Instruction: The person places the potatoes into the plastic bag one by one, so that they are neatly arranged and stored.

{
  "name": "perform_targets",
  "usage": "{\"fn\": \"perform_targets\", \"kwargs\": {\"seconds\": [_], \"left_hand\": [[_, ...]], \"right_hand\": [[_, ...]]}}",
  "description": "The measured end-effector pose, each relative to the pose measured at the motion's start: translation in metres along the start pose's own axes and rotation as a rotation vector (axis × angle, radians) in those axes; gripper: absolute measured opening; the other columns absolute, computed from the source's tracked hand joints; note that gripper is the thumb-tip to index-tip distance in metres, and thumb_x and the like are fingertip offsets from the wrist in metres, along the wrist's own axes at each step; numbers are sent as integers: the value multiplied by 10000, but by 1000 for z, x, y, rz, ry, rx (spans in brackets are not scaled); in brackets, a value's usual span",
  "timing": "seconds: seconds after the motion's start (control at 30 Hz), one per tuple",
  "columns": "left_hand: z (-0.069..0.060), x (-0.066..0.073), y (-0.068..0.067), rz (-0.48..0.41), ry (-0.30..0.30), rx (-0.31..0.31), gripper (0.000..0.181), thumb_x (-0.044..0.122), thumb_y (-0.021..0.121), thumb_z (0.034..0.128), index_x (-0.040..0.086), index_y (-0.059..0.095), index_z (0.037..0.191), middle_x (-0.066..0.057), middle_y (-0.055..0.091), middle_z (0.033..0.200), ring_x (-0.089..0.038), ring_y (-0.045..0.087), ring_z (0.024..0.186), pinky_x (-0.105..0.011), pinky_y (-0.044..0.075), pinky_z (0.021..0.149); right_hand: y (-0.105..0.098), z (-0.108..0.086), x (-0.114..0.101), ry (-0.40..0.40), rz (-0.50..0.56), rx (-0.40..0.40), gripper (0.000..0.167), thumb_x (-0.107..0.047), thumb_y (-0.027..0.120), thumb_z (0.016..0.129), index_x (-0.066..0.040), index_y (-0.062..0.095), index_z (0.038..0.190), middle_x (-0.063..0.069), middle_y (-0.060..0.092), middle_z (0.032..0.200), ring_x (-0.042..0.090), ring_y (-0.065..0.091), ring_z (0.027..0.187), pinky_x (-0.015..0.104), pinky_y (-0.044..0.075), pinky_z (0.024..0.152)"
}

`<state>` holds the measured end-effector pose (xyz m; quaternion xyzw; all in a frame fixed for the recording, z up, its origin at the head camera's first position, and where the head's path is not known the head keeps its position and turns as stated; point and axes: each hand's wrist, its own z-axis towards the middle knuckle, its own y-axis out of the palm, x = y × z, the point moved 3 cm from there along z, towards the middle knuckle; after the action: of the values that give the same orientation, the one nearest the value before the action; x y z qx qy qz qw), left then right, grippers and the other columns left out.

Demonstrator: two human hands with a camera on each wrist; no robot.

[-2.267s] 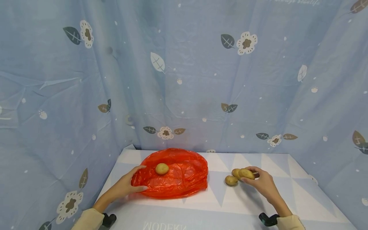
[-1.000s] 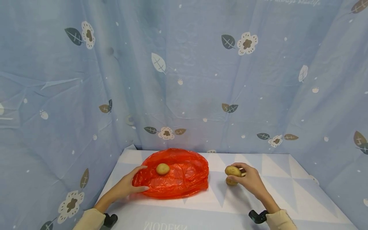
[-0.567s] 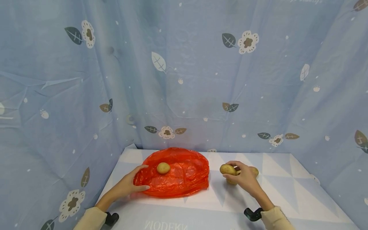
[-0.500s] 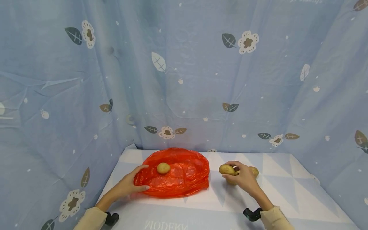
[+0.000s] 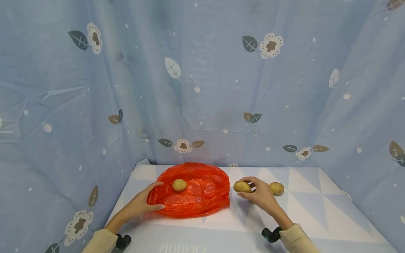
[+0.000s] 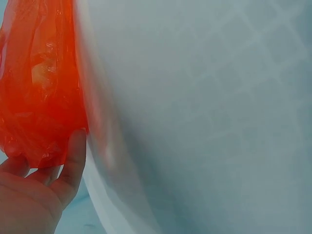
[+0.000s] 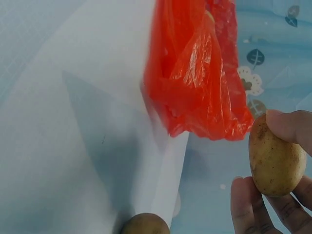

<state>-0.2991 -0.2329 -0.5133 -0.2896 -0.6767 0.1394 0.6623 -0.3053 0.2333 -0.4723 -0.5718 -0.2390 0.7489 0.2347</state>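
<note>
A red plastic bag [image 5: 202,196] lies opened out on the table, with one potato [image 5: 179,185] in it. My left hand [image 5: 140,202] holds the bag's left end, thumb at the near side and fingers at the far side; the left wrist view shows the thumb [image 6: 75,156] against the film. Just right of the bag, my right hand [image 5: 261,195] pinches another potato [image 5: 242,187] between thumb and fingers, above the table. Behind that hand sits a loose potato [image 5: 276,188]. One potato [image 7: 146,225] shows at the bottom of the right wrist view.
The white and pale blue patterned table [image 5: 316,211] ends at a blue curtain [image 5: 221,88] with flower and leaf prints, which also hangs at both sides. Dark devices [image 5: 271,234] are strapped at both wrists.
My right hand has lifted a potato from the group on the right and carried it left towards the bag. A loose potato behind has come into view. The left hand stays at the bag.
</note>
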Motion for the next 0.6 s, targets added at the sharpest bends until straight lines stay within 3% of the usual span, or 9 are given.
{"fn": "perform_targets", "kwargs": {"seconds": [0.6], "left_hand": [[-2, 2, -1, -23, 68, -11, 898, 368, 891, 804, 221, 411, 1548, -148, 426, 1565, -420, 435, 1393, -628, 437, 1075]], "right_hand": [[25, 6, -26, -70, 59, -59, 471, -214, 931, 749, -207, 723, 1172, -69, 705, 1071, 159, 633, 850, 289, 559, 681]]}}
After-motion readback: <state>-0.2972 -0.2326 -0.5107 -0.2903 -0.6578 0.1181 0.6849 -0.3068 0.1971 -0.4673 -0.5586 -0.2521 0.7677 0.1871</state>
